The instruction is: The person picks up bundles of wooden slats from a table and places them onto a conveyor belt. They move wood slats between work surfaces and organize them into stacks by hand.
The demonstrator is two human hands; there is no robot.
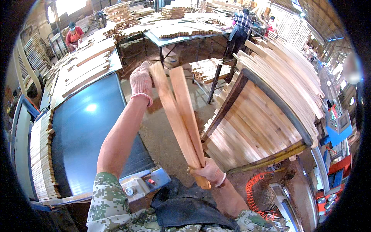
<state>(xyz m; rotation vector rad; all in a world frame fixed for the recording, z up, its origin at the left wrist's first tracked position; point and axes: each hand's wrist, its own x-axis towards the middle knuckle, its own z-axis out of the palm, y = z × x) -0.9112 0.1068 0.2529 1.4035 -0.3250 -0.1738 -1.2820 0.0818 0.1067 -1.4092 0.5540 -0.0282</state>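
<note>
The right hand (pixel 208 172) is grasping two boards (pixel 173 110) near their lower ends; the left hand (pixel 141 80) is touching one's top; I cannot tell whether its grip is clenching.

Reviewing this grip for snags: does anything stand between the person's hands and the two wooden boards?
Nothing visible but the gloves: the right hand grips both boards near their lower ends, and the left hand is at the left one's upper end.
</note>
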